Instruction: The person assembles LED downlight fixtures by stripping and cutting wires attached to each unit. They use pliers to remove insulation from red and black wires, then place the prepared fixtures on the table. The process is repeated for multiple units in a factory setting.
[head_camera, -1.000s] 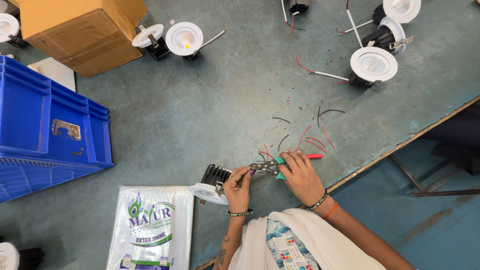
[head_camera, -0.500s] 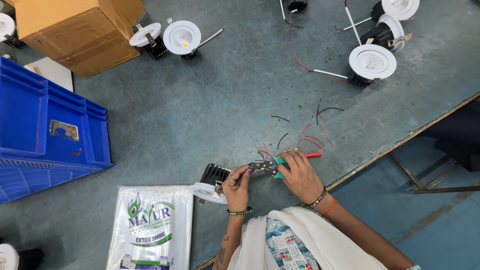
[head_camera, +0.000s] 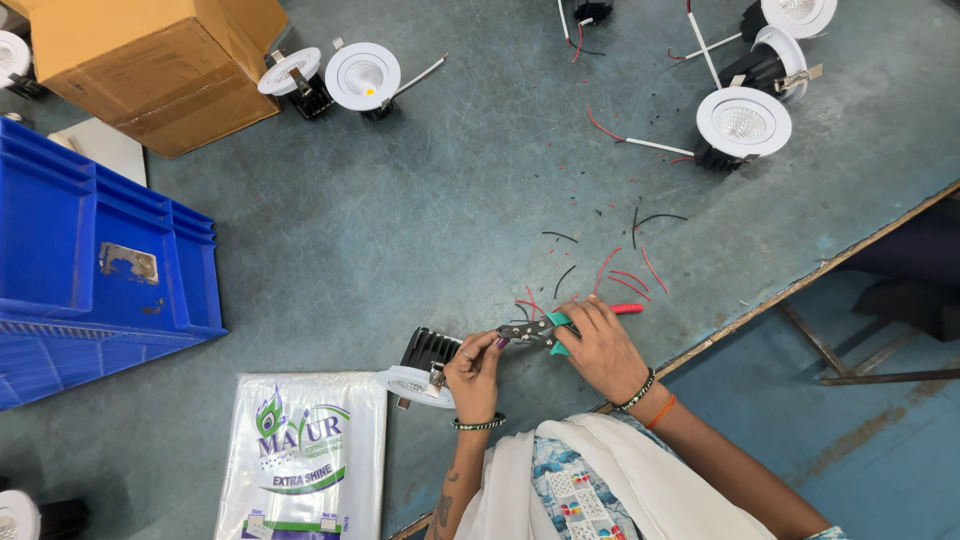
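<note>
Gripping a pair of pliers (head_camera: 535, 331) with red and green handles, the right hand (head_camera: 600, 350) was closed around the handles near the table's front edge, the tool's nose pointing toward the left hand (head_camera: 475, 368). That left hand was pinched shut, fingertips meeting right at the pliers' tip; whatever thin thing it pinched was too small to make out. Just beside the left hand lay a downlight (head_camera: 420, 365), white rim and black ribbed body, tipped on its side on the grey table (head_camera: 400, 220). Short red and black wire scraps (head_camera: 620, 275) were scattered just beyond the pliers. Near the left hand, at the table's front, lay a white printed plastic bag (head_camera: 300, 455). Farther off stood a blue crate (head_camera: 90, 260) at the left, a cardboard box (head_camera: 150, 60) at the far left corner, two downlights (head_camera: 340, 78) beside the box, and more downlights (head_camera: 750, 110) with trailing wires at the far right.
</note>
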